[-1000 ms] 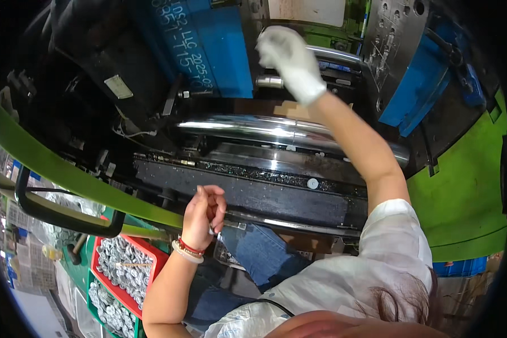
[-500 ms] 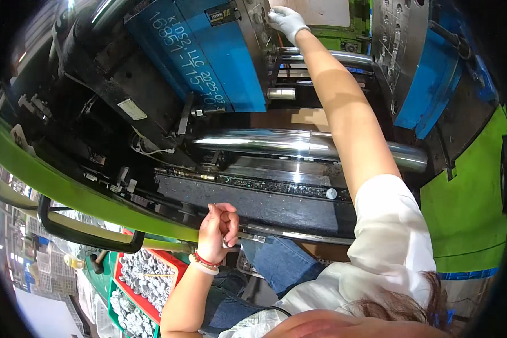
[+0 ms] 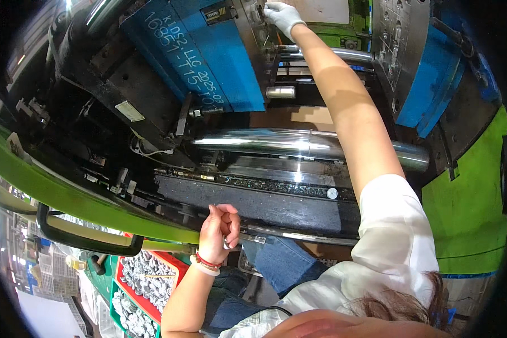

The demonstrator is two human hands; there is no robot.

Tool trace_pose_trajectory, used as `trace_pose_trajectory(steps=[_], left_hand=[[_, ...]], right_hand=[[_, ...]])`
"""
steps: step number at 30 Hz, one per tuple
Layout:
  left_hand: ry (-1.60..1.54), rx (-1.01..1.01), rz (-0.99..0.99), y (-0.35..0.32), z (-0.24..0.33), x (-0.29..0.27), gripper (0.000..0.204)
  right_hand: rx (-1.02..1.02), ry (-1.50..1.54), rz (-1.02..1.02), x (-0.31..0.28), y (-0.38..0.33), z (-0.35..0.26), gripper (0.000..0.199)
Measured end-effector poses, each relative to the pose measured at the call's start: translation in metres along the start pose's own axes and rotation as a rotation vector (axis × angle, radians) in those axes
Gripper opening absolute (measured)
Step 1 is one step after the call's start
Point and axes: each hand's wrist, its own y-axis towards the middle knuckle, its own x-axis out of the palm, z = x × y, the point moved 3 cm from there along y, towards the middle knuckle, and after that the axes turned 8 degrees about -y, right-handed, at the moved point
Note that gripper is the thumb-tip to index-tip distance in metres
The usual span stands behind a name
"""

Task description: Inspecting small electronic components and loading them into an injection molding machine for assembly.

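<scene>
My right hand, in a white glove, reaches far forward between two mould halves. Its bent fingers touch the metal face of the left mould half; whatever they grip at the tips is hidden. Facing it across the gap stands the right mould half, with recessed cavities in its metal face. My bare left hand is held near the machine's front edge, fingers curled inward. A small pale bit shows below its curled fingers, too small to name. A red bracelet and a pale bangle circle that wrist.
Thick polished tie bars cross below my right arm. One small white round piece lies on the dark ledge. At lower left are a green door frame with a black handle, a red tray and a green tray of grey parts.
My right hand has shifted slightly left, closer against the left mould face. My left hand stays curled in almost the same place.
</scene>
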Motion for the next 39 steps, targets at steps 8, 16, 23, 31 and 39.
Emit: trace_pose_trajectory(steps=[8, 16, 23, 31, 39], left_hand=[[-0.001, 0.0, -0.001, -0.001, 0.0, -0.001, 0.049], [0.017, 0.009, -0.022, -0.006, 0.0, 0.001, 0.051], [-0.03, -0.015, 0.003, -0.007, 0.0, 0.0, 0.055], [-0.344, -0.069, 0.124, 0.01, -0.022, -0.023, 0.058], [-0.522, 0.054, 0.084, 0.005, -0.019, -0.021, 0.064]], right_hand=[[-0.153, -0.17, 0.185, 0.007, 0.011, 0.011, 0.035], [-0.173, -0.713, 0.078, 0.01, -0.008, -0.005, 0.042], [-0.215, -0.613, 0.165, -0.002, -0.142, -0.096, 0.035], [-0.677, -0.38, -1.049, 0.091, -0.416, -0.181, 0.025], [-0.644, -0.5, -1.053, 0.107, -0.428, -0.169, 0.019]])
